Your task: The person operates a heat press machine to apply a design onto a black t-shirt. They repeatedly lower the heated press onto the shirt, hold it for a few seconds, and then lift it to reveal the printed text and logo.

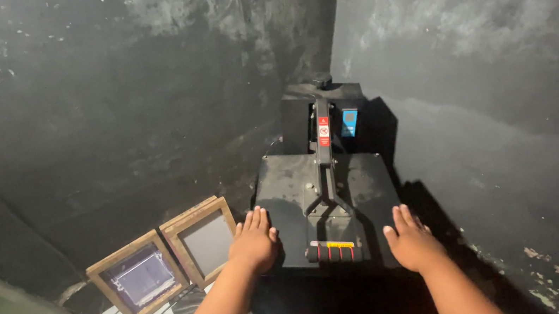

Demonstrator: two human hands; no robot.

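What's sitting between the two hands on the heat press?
In the head view, the press's lever handle grip, black with red rings, lies between the left hand and right hand, at the front edge of the heat press top plate. Neither hand touches it.

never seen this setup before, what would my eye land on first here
First the black heat press in the corner of the dark, stained walls, its lever handle pointing toward the camera. The left hand lies flat on its left front edge; the right hand is at its right. Two wooden screen frames lean at the left.
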